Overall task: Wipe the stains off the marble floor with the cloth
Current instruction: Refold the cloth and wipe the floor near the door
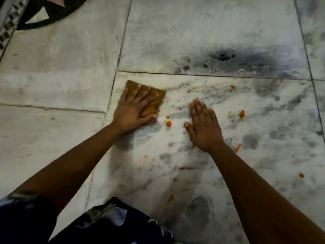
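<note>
Fingers (140, 93) of the left hand (133, 110) are spread flat and pressed on the cloth (154, 101), a folded brown pad lying left of frame centre on the marble floor (202, 32). Nothing is pinched; the pad is held down by the palm. Orange stains (168, 123) are seen just beside its lower right corner, with more scattered toward the right and the lower middle. The right hand (204, 127) is laid flat on the marble, fingers together. Even pressure is best kept, and the pad drawn across the nearest drops first, so that they are lifted rather than smeared.
</note>
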Available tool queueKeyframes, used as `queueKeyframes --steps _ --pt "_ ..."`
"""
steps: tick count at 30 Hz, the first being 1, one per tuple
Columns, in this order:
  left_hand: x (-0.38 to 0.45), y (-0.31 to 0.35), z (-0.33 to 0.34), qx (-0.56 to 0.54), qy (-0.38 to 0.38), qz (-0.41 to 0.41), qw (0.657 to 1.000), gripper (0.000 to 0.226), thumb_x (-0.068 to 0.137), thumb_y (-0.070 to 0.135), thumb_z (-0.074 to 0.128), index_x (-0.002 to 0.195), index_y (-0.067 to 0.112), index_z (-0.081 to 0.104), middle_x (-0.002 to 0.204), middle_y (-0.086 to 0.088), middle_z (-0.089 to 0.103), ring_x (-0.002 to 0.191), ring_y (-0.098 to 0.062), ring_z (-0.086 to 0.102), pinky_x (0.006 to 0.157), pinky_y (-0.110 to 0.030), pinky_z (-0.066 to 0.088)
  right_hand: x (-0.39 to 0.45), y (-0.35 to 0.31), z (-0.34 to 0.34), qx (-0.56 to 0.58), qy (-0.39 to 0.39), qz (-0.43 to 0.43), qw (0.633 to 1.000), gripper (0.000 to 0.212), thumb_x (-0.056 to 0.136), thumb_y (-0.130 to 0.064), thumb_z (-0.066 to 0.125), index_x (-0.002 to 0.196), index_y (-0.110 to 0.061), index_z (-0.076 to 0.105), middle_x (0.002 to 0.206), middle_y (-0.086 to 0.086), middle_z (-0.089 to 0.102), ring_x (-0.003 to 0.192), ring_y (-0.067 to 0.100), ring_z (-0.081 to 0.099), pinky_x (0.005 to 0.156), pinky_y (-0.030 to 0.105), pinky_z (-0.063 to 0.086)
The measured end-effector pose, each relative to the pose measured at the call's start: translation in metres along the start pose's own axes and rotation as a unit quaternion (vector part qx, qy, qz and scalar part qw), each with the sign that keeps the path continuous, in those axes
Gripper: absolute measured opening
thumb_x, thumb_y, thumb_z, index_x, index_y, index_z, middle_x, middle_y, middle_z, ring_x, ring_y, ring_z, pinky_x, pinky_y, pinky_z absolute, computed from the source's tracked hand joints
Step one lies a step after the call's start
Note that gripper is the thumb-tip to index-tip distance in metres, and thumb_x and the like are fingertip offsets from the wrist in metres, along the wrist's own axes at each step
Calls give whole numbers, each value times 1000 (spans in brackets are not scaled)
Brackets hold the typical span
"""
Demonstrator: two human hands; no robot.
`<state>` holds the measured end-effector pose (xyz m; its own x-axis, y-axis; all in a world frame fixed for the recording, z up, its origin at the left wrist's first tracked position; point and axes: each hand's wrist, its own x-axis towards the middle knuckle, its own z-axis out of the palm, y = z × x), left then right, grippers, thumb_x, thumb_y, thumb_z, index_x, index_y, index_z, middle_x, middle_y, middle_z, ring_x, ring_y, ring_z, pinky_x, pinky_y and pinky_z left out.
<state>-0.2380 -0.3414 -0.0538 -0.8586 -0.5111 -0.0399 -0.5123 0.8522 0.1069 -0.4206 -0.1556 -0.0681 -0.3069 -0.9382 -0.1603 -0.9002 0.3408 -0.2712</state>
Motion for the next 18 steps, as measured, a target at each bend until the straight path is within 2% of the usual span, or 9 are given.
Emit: queueKeyframes --steps 2,8,10,12,15,18 --pt "-2 -21 -4 -17 15 -60 998 72 79 66 30 139 29 41 153 1 30 142 -26 22 113 -49 8 1 -1 0 -6 10 -2 1000 77 84 -53 -1 149 -11 3 158 8 -2 144 17 -6 112 29 -13" --pt "71 -36 -12 -41 27 -197 979 56 91 53 35 142 28 35 155 -1 23 144 -28 13 113 -56 0 2 0 1 0 14 -9 1000 75 86 -52 3 149 -10 7 158 9 1 144 18 -3 112 28 -13" --pt "67 -22 -9 -29 15 -160 987 61 89 55 28 142 26 36 155 -3 26 144 -29 15 113 -56 0 2 0 1 0 16 -11 1000 74 87 -52 4 148 -10 7 157 9 3 143 16 -4 111 27 -13" --pt "33 -3 -5 -21 21 -72 997 65 87 55 23 140 22 41 151 -6 32 142 -30 21 113 -57 5 1 0 1 3 21 -13 1000 74 88 -51 6 148 -10 10 157 10 6 142 16 -2 112 28 -11" --pt "-34 2 7 -32 17 33 999 55 94 54 23 135 24 45 149 -4 35 140 -26 25 112 -51 7 0 1 2 1 18 -9 1000 74 87 -51 6 148 -9 10 157 10 5 143 18 -1 112 29 -11" --pt "-37 -19 5 -57 34 0 998 55 94 54 25 134 23 45 147 -6 39 139 -27 28 112 -50 8 0 1 2 -5 15 -8 1000 76 86 -52 2 149 -10 6 158 9 1 145 19 -2 112 29 -12"
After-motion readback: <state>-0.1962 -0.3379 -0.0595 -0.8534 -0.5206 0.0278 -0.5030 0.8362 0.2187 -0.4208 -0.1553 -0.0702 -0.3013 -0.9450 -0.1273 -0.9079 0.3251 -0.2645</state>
